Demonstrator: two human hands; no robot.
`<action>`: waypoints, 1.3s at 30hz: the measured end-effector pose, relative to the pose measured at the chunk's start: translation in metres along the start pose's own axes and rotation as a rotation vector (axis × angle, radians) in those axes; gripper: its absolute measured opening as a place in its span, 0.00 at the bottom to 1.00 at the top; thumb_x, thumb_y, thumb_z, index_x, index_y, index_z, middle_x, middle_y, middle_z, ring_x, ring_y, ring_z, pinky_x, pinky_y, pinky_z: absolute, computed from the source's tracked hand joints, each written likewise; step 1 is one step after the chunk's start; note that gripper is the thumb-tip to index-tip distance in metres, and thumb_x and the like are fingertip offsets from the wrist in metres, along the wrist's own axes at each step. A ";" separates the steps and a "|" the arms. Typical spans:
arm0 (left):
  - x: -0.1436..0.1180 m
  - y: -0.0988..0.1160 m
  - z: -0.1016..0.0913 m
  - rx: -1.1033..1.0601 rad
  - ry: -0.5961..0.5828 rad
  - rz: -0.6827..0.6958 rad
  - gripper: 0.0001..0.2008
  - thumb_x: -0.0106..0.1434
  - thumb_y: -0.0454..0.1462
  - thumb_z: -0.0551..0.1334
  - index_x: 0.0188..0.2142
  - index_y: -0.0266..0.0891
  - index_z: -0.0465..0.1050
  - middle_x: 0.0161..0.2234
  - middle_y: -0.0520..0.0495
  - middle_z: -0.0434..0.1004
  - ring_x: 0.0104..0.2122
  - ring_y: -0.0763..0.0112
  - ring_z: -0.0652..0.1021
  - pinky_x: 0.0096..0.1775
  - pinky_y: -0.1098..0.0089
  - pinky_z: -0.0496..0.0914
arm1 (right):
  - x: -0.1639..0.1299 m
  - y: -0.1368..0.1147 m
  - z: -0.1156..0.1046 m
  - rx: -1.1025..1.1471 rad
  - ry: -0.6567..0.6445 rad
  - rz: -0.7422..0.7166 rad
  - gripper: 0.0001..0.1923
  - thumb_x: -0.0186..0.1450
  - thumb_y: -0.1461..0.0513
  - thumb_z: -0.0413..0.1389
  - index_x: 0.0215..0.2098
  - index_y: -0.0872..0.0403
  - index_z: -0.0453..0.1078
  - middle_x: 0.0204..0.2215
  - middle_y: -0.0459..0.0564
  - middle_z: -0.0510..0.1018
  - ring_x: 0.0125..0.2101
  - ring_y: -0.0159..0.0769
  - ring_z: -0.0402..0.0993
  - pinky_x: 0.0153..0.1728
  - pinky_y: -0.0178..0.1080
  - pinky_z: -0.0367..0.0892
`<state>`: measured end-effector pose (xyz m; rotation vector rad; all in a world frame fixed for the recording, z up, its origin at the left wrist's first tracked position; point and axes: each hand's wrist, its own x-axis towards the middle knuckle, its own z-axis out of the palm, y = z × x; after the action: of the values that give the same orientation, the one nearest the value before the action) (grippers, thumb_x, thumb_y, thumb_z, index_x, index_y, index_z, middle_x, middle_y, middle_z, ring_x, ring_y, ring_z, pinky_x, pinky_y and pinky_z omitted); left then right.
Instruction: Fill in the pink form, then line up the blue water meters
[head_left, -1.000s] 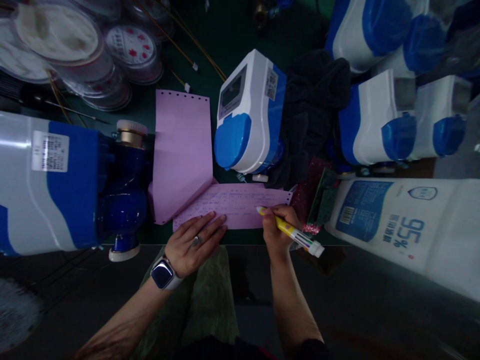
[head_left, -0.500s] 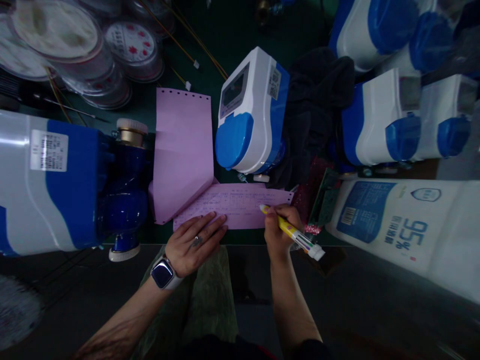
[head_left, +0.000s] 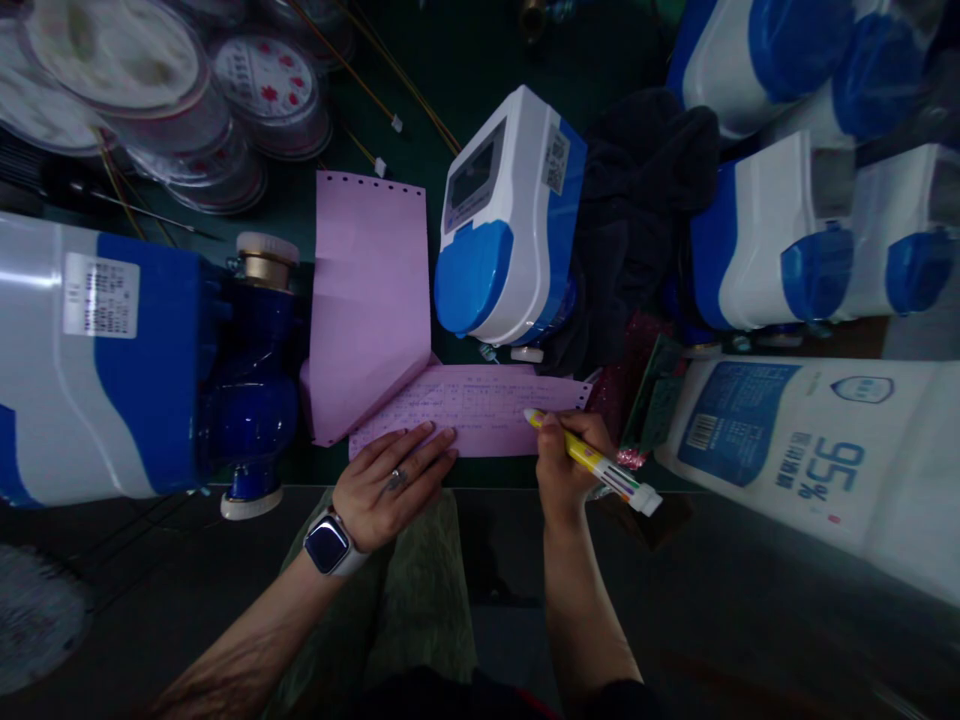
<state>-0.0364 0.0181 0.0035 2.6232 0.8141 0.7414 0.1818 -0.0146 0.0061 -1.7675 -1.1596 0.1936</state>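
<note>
- Head view: the left hand [head_left: 390, 485] lies flat and unclenched on the folded pink paper form [head_left: 465, 410], pinning it to the dark green worktop [head_left: 450, 60].
- The right hand [head_left: 566, 455] grips a yellow multicolour pen [head_left: 592, 463], tip on the form's right end, just below the white-and-blue meter [head_left: 506, 220].

I saw a dim workspace lit weakly from above, most of it in shadow. A dark green tabletop [head_left: 450, 90] ran across the upper view, ending at a near edge [head_left: 187, 487]. It was crowded: blue-and-white meters [head_left: 757, 235] at the right, a large one [head_left: 105, 360] at the left, round dial faces [head_left: 270, 85] in the far left corner. Below the edge lay dark floor [head_left: 750, 620].
</note>
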 end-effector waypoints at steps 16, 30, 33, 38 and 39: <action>-0.001 0.000 0.001 -0.005 -0.009 -0.015 0.15 0.62 0.34 0.62 0.50 0.37 0.72 0.50 0.48 0.76 0.52 0.63 0.74 0.48 0.63 0.68 | 0.001 -0.001 0.000 -0.003 0.026 0.015 0.06 0.58 0.69 0.54 0.24 0.54 0.64 0.21 0.40 0.73 0.21 0.29 0.73 0.22 0.31 0.70; -0.001 0.000 -0.010 -0.103 -0.064 -0.055 0.16 0.62 0.31 0.61 0.51 0.34 0.70 0.52 0.44 0.74 0.55 0.58 0.71 0.49 0.57 0.71 | 0.001 0.000 0.000 0.016 0.015 0.012 0.07 0.57 0.70 0.53 0.23 0.55 0.62 0.19 0.38 0.70 0.19 0.26 0.70 0.20 0.29 0.67; 0.000 -0.004 -0.027 -0.093 -0.127 -0.099 0.19 0.60 0.29 0.62 0.52 0.33 0.69 0.53 0.41 0.73 0.56 0.57 0.70 0.50 0.55 0.71 | 0.003 -0.001 0.000 0.015 0.021 -0.002 0.08 0.56 0.71 0.53 0.22 0.55 0.61 0.18 0.38 0.68 0.19 0.25 0.68 0.20 0.28 0.66; 0.000 -0.012 -0.044 -0.078 -0.169 -0.143 0.16 0.61 0.30 0.62 0.50 0.30 0.70 0.53 0.37 0.73 0.56 0.56 0.70 0.52 0.55 0.73 | -0.003 0.003 -0.002 0.085 0.158 -0.014 0.06 0.56 0.68 0.53 0.23 0.54 0.62 0.19 0.38 0.67 0.20 0.26 0.67 0.21 0.30 0.66; -0.001 -0.013 -0.045 -0.087 -0.183 -0.137 0.16 0.61 0.29 0.62 0.50 0.30 0.70 0.53 0.36 0.72 0.56 0.56 0.69 0.52 0.55 0.73 | -0.005 0.003 -0.003 0.117 0.223 -0.024 0.04 0.57 0.67 0.54 0.25 0.54 0.63 0.20 0.39 0.67 0.20 0.27 0.67 0.21 0.30 0.65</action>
<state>-0.0681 0.0336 0.0343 2.4844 0.8761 0.4808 0.1830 -0.0206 0.0036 -1.6261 -0.9881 0.0472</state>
